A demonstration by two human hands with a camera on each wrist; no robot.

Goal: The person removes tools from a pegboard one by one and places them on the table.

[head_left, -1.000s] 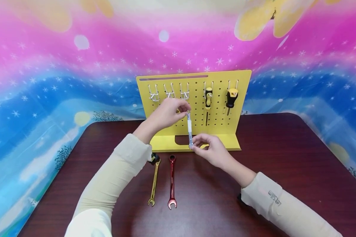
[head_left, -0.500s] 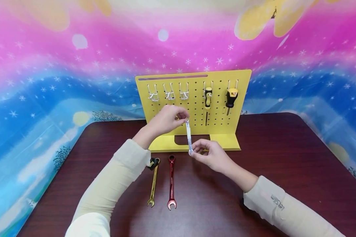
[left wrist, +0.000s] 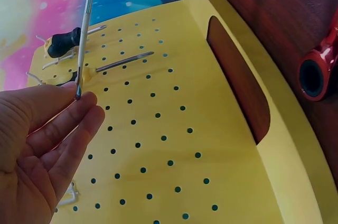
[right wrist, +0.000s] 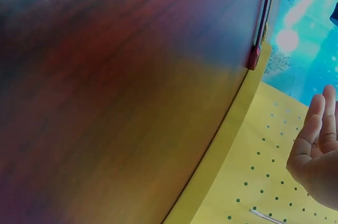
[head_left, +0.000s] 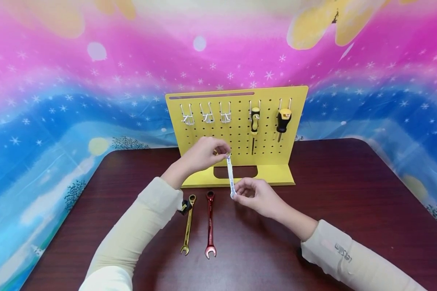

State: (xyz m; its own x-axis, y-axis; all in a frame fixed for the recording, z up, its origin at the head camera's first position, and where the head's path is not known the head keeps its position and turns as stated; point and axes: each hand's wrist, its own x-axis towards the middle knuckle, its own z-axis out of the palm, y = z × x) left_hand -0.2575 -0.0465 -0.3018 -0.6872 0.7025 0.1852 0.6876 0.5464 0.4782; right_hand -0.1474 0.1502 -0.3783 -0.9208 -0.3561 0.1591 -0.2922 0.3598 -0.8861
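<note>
In the head view, a silver wrench [head_left: 230,176] is held nearly upright in front of the yellow pegboard [head_left: 266,149]. My left hand [head_left: 207,153] pinches its upper end between thumb and fingers. At the lower end, my right hand [head_left: 256,198] holds it with thumb and fingertips. The left wrist view shows the wrench [left wrist: 84,34] edge-on, with the left thumb and fingers at its near end. Part of the right hand [right wrist: 317,155] appears in the right wrist view, where the wrench is hidden.
A gold wrench [head_left: 188,226] and a red wrench [head_left: 210,226] lie on the dark wooden table [head_left: 349,186]. Three white double hooks [head_left: 207,115] are on the pegboard's left. Two black-and-yellow screwdrivers [head_left: 255,121] hang to the right. A patterned cloth [head_left: 218,52] stands behind.
Both hands have moved down and slightly toward me with the silver wrench, away from the level of the hooks. The wrenches on the table have not moved.
</note>
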